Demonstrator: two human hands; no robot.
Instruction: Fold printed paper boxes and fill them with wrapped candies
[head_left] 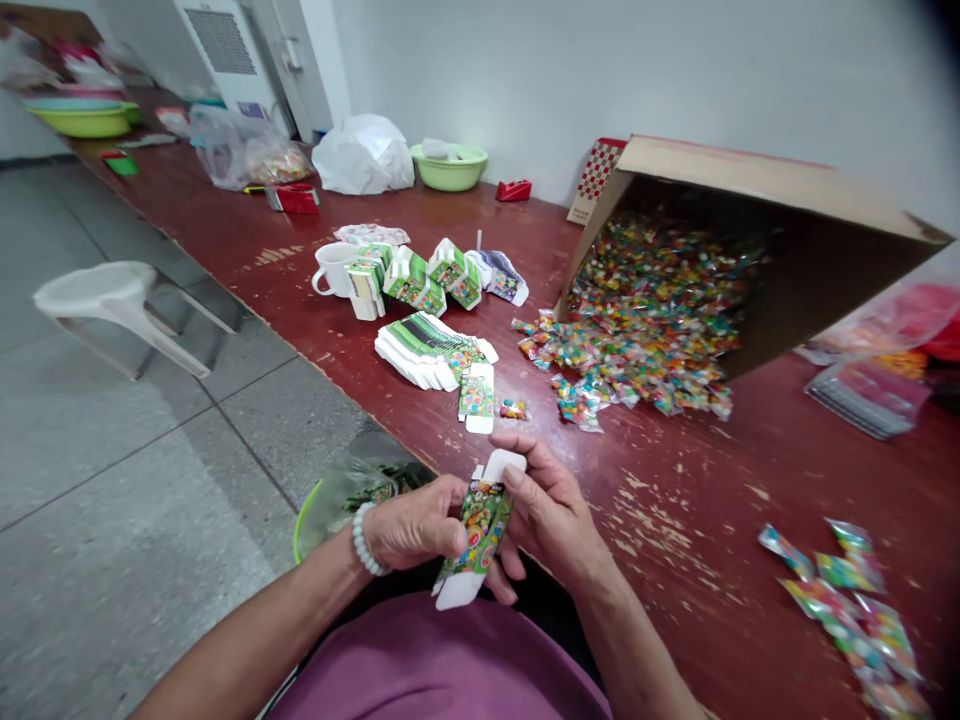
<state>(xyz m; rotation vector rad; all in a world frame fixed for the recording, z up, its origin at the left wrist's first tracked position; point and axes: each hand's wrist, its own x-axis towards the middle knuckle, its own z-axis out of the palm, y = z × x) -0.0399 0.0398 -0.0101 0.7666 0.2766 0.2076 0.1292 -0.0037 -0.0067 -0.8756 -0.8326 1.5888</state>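
Observation:
Both hands hold a small green printed carton with white end flaps, just in front of the table's near edge. My left hand, with a white bead bracelet at the wrist, pinches the carton's left side. My right hand wraps its right side, fingers curled over the top flap. Just beyond lie one flat carton, a single candy packet and a stack of flat cartons.
A tipped cardboard box spills candy packets onto the red table. Folded cartons and a white mug stand behind the stack. More packets lie at right. A green basin sits below, a white stool on the floor.

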